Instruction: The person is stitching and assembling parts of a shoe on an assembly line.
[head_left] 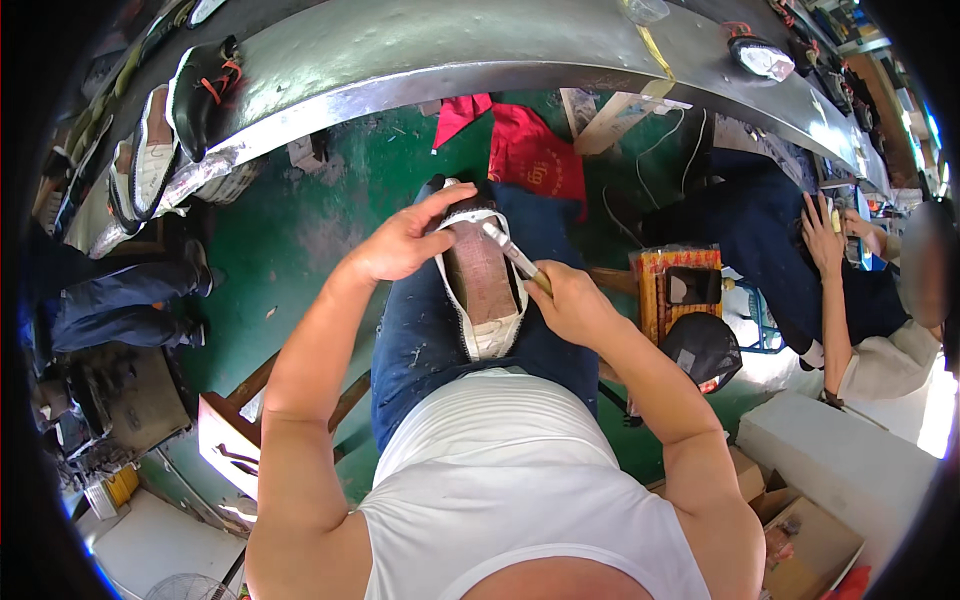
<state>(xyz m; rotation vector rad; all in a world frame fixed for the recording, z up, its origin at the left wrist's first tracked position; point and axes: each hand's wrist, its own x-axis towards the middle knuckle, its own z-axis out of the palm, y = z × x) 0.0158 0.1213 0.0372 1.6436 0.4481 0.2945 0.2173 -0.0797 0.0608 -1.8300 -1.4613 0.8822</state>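
An unfinished shoe (pixel 480 275) lies bottom up across my lap, with a brown inner bottom and a white stitched strip round its edge. My left hand (pixel 405 240) grips its far end, thumb pressed on the edge and fingers over the dark tip. In my right hand (pixel 578 305) is a hand tool (pixel 513 252) with a pale metallic front and a wooden handle; I cannot make out its exact kind. The tool's tip hovers over or touches the far part of the shoe's bottom; which, I cannot tell.
A metal workbench (pixel 420 50) curves across the far side, with several shoes (pixel 200 100) at its left end. A red cloth (pixel 535 155) hangs beyond my knees. Another person (pixel 890 310) works at right. Cardboard boxes (pixel 810 545) stand at lower right, a wooden stool (pixel 230 430) at left.
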